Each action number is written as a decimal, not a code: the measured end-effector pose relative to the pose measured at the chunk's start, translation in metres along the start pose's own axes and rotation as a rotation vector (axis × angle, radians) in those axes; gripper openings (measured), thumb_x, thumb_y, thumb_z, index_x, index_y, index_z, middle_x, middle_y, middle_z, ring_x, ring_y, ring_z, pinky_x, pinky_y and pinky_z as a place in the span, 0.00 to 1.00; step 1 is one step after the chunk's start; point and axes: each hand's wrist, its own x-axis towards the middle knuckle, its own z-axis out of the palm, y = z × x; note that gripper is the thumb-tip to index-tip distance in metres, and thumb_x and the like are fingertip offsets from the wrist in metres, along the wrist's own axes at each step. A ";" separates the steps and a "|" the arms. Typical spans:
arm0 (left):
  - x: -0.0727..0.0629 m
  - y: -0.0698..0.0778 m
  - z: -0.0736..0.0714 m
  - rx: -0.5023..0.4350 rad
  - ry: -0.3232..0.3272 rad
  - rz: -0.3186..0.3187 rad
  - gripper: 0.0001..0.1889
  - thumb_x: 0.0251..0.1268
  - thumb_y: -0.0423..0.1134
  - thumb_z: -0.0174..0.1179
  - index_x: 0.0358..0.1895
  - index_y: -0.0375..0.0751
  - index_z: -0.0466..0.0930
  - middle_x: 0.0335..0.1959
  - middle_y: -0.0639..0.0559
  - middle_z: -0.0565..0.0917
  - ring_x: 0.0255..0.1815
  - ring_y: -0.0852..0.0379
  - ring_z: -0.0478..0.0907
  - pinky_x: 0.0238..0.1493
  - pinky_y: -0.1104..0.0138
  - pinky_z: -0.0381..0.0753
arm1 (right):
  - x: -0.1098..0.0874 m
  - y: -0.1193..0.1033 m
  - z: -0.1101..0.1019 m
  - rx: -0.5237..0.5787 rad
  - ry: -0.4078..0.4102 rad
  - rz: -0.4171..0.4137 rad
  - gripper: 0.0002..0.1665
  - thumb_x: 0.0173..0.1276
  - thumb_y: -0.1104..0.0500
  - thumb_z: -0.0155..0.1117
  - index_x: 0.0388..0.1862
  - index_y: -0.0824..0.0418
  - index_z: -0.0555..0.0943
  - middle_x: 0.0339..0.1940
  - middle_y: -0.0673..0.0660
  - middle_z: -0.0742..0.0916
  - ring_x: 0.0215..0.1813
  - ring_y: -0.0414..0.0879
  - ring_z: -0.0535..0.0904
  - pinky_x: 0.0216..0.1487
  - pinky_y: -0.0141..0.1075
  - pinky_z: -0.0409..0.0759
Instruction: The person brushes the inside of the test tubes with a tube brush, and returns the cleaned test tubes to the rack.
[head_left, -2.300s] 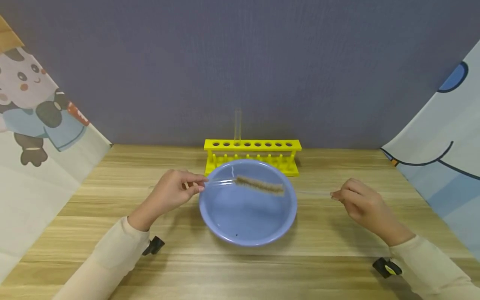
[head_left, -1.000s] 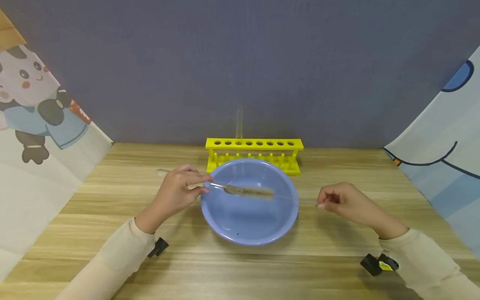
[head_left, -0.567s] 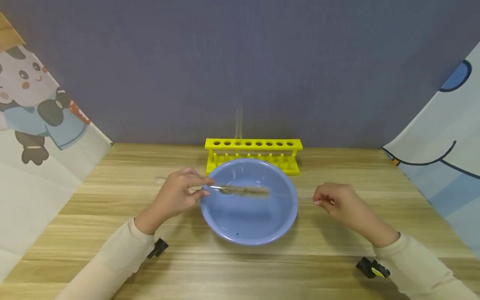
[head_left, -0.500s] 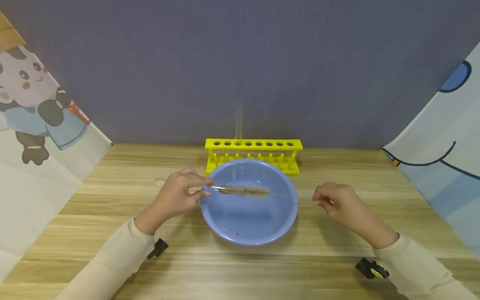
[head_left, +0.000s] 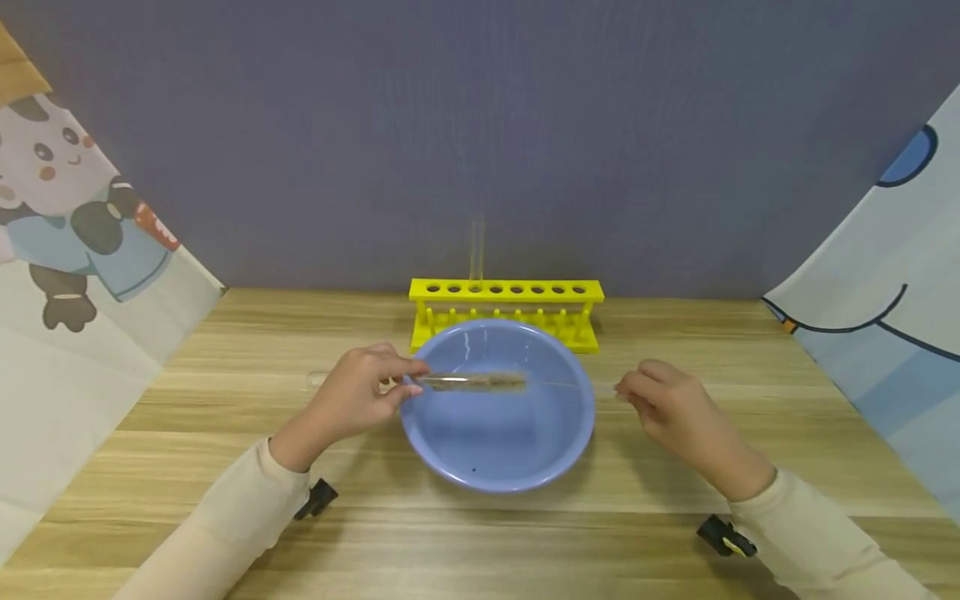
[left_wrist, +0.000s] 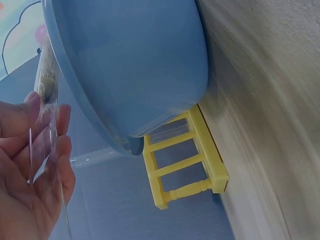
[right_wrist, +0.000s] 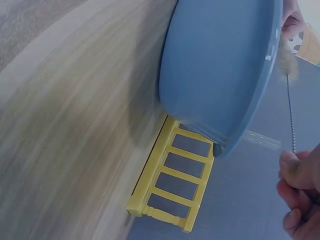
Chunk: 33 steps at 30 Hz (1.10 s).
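Observation:
My left hand (head_left: 356, 396) pinches a clear glass test tube (head_left: 442, 379) between thumb and fingers, over the left rim of a blue basin (head_left: 495, 483). The tube lies roughly level, and its rounded end shows left of the hand. Tan bristles of a test tube brush (head_left: 512, 382) sit partly inside the tube; the rest stick out to the right. My right hand (head_left: 686, 421), right of the basin, pinches the thin wire handle (right_wrist: 291, 115) of this brush. In the left wrist view, bristles (left_wrist: 46, 80) show through the glass beyond the fingers.
Behind the basin stands a yellow test tube rack (head_left: 506, 289), its lower part partly hidden. One clear test tube (head_left: 477, 250) stands upright in it. A wooden table (head_left: 480, 550) lies under everything, with a grey-blue wall (head_left: 480, 125) behind.
The right hand has moved left, pushing the brush further into the tube, so fewer bristles stick out. Early on, nearly all the bristles were outside. The left hand has shifted only slightly.

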 end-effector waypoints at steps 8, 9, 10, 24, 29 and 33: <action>0.001 0.001 -0.002 -0.025 -0.058 -0.022 0.10 0.54 0.31 0.67 0.40 0.37 0.86 0.26 0.55 0.82 0.24 0.65 0.72 0.24 0.72 0.73 | 0.003 -0.003 0.008 -0.075 0.078 -0.062 0.26 0.77 0.53 0.41 0.24 0.62 0.79 0.22 0.51 0.76 0.26 0.44 0.72 0.26 0.32 0.75; 0.001 0.001 -0.002 -0.028 -0.064 -0.023 0.09 0.54 0.31 0.67 0.40 0.37 0.86 0.25 0.55 0.82 0.23 0.66 0.72 0.24 0.72 0.73 | 0.003 -0.003 0.008 -0.081 0.078 -0.060 0.26 0.77 0.54 0.40 0.25 0.63 0.79 0.22 0.52 0.76 0.26 0.44 0.72 0.27 0.32 0.75; 0.002 0.001 -0.001 -0.031 -0.070 -0.029 0.09 0.54 0.32 0.67 0.40 0.37 0.86 0.25 0.55 0.82 0.23 0.66 0.71 0.24 0.72 0.73 | 0.003 -0.004 0.008 -0.088 0.076 -0.058 0.26 0.77 0.54 0.40 0.25 0.63 0.79 0.23 0.52 0.76 0.26 0.44 0.72 0.27 0.33 0.75; 0.009 0.005 -0.003 -0.127 -0.168 -0.105 0.09 0.59 0.33 0.64 0.42 0.35 0.86 0.26 0.57 0.83 0.22 0.67 0.71 0.23 0.72 0.74 | 0.005 -0.011 0.016 -0.189 0.160 -0.152 0.21 0.70 0.67 0.36 0.29 0.68 0.79 0.22 0.55 0.72 0.24 0.47 0.67 0.23 0.36 0.69; 0.011 0.005 -0.003 -0.185 -0.202 -0.140 0.08 0.60 0.32 0.63 0.41 0.35 0.86 0.28 0.54 0.85 0.22 0.66 0.71 0.22 0.72 0.73 | 0.012 -0.017 0.016 -0.230 0.223 -0.203 0.18 0.71 0.70 0.41 0.27 0.70 0.78 0.21 0.57 0.73 0.23 0.49 0.68 0.21 0.38 0.69; 0.011 0.005 -0.002 -0.230 -0.230 -0.162 0.07 0.60 0.31 0.63 0.40 0.36 0.86 0.28 0.53 0.85 0.21 0.65 0.70 0.21 0.72 0.72 | 0.016 -0.022 0.017 -0.244 0.249 -0.233 0.19 0.72 0.70 0.42 0.25 0.71 0.78 0.20 0.57 0.73 0.21 0.49 0.67 0.20 0.38 0.67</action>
